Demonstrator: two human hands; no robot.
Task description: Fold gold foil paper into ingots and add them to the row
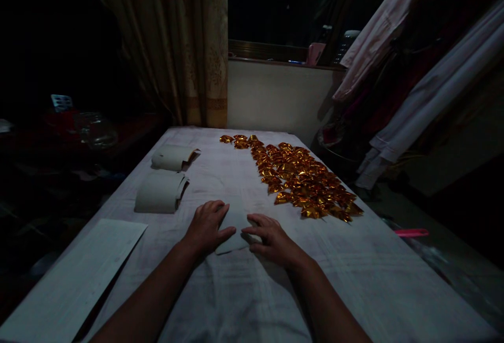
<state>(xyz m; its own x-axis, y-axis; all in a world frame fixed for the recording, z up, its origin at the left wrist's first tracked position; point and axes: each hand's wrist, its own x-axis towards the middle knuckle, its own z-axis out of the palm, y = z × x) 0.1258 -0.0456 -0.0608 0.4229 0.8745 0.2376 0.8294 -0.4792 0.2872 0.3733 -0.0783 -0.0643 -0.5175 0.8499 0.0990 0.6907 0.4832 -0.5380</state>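
My left hand (207, 227) and my right hand (270, 238) both rest on a small pale sheet of paper (233, 230) lying on the cloth-covered table (374, 280). The fingers of each hand lie mostly flat and press on the sheet from either side, with fingertips nearly meeting at its middle. A large heap of folded gold-foil pieces (299, 177) stretches across the table beyond my right hand. Two curled stacks of pale paper (161, 192) (173, 157) lie beyond my left hand.
A long flat pale sheet (74, 280) lies at the table's left front edge. A curtain (177, 43) hangs behind the table, clothes (413, 70) hang at the right. A glass jar (96, 130) stands on dark furniture at left. A pink object (411, 232) lies right of the table.
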